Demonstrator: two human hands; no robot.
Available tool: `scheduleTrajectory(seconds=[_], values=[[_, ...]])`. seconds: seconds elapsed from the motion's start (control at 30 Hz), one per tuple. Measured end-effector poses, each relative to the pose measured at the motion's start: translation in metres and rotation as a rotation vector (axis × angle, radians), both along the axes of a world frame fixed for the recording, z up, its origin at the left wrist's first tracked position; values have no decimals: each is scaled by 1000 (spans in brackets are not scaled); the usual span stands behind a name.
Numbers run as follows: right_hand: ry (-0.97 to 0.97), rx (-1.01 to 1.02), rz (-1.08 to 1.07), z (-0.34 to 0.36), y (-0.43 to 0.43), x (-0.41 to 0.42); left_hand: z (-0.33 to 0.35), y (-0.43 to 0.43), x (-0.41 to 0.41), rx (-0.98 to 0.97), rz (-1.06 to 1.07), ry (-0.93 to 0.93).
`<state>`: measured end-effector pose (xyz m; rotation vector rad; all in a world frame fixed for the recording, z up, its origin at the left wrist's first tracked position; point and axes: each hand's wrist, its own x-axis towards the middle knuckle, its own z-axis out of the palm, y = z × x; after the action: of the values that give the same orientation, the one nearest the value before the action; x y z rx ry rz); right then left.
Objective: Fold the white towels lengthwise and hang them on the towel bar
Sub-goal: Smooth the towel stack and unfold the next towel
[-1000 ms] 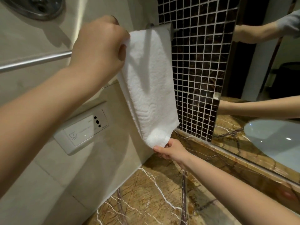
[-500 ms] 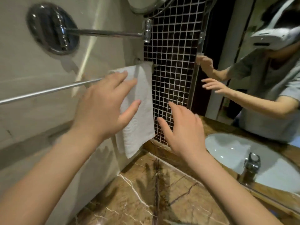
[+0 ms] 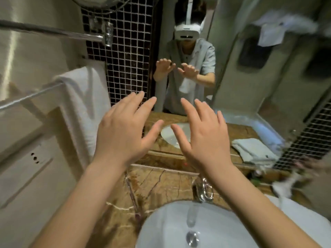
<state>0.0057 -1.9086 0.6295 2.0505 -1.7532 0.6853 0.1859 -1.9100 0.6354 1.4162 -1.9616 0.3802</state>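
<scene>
Towel (image 3: 86, 97) hangs over the bar (image 3: 30, 96) at left; sink (image 3: 172, 228) sits below, faucet (image 3: 203, 191) behind it.

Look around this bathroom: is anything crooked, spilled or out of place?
Nothing stands out. The white towel hangs folded over the towel bar, no spills show on the counter, and the left hand and right hand hover open. The picture is blurry, so small flaws could escape.

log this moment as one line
white towel: draped over towel bar | left hand: open, empty | right hand: open, empty
</scene>
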Motion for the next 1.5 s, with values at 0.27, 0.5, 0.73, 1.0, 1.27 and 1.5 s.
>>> scheduleTrajectory(seconds=[0.27, 0.5, 0.73, 1.0, 1.27, 1.5], values=[[69, -19, -419, 21, 71, -109, 16, -1, -119, -26, -380, -23], [45, -64, -664, 28, 135, -192, 19, 30, -226, -44, -639, -19], [28, -50, -798, -5, 182, -274, -6, 56, -327, -10, -774, -48], [-29, 22, -831, -66, 187, -368, -63, 54, -417, 16, -813, -101], [-53, 122, -819, -141, 162, -443, -134, 35, -488, 135, -781, -194], [-84, 270, -808, -230, 139, -488, -218, 10, -538, 208, -797, -266]])
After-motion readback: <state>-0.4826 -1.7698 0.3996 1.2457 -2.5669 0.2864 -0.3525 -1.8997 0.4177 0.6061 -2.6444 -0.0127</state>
